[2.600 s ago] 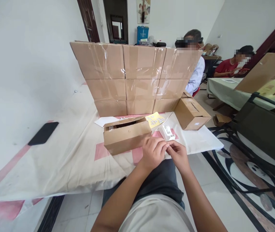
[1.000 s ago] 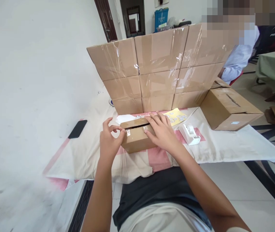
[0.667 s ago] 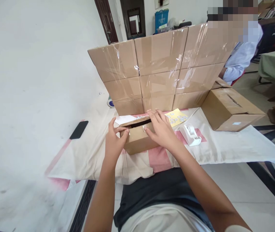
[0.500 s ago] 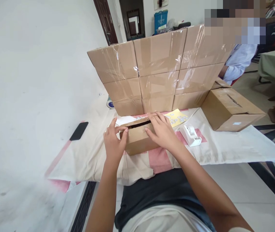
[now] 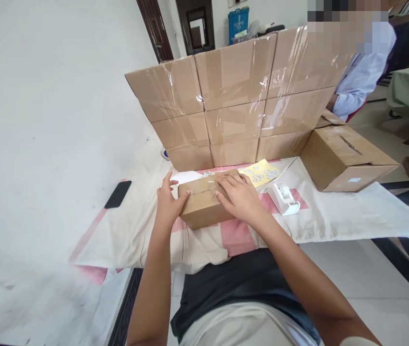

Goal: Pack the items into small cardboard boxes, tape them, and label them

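White walls on the left side, plain and a bit scuffed, and below them a low table [image 5: 118, 240] draped in a creased cream cloth with pale pink stripes. Far left on the cloth lies a flat black phone [image 5: 117, 194], matte, well apart from everything else.

Moving right you get to the small cardboard box [image 5: 204, 206], a plain brown oblong sitting on the cloth near the front edge, its flaps down flat with a shiny strip of clear tape across the top seam. The person's left hand [image 5: 167, 204] is cupped against the box's left end, fingers spread, thumb on the top edge. The right hand [image 5: 238, 197] lies open and flat on the lid, fingers spread and pressing down over the tape, not pinching anything.

Behind it is a wall of stacked cartons [image 5: 236, 101], three rows high, all the same brown card with glossy, wrinkled tape catching the light. A sheet of white paper [image 5: 185, 177] pokes out just behind the small box, and a yellow sticker sheet [image 5: 259, 172] lies beside the right hand. Next comes a white plastic tape dispenser [image 5: 283, 199], rounded and smooth. Further right is a bigger brown carton [image 5: 348, 158] lying flat, and behind it someone in a light blue sleeve [image 5: 359, 81].
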A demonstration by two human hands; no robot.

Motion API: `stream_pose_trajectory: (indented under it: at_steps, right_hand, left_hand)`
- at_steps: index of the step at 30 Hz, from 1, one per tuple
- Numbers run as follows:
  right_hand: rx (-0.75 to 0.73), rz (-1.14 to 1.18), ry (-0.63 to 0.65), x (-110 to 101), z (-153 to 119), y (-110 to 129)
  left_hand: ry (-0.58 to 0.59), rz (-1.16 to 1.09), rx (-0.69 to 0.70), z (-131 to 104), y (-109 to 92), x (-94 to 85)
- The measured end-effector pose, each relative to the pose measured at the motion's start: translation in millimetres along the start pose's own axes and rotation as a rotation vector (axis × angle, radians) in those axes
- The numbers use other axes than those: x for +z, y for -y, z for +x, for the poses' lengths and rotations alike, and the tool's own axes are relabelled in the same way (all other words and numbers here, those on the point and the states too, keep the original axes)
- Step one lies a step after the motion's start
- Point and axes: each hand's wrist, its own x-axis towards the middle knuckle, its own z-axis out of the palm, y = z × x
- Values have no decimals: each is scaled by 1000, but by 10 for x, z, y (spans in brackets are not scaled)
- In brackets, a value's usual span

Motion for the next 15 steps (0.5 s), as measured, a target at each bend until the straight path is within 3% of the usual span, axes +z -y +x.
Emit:
stream_pose_trajectory:
  at_steps: [2,5,7,9,12,15]
  right_hand:
    - [-4,6,-12,4,-7,-6]
    - [-3,19,-22,5,-17,-14]
    - [2,21,-19,8,-20,-19]
    - [5,17,-13,16,-17,-23]
    - [13,14,-14,33,-8,-26]
    - [19,14,-21,44,-4,-28]
  left_hand:
    - [26,-36,-26,17,20,-54]
    - [-60,-219,-23,-1,6,-183]
    - [-59,-362,-5,-24,-35,-286]
    - [68,-427,-3,-40,-95,-371]
    - [277,-340,-28,-35,-181,-412]
    - [339,-195,-19,-10,-213,-357]
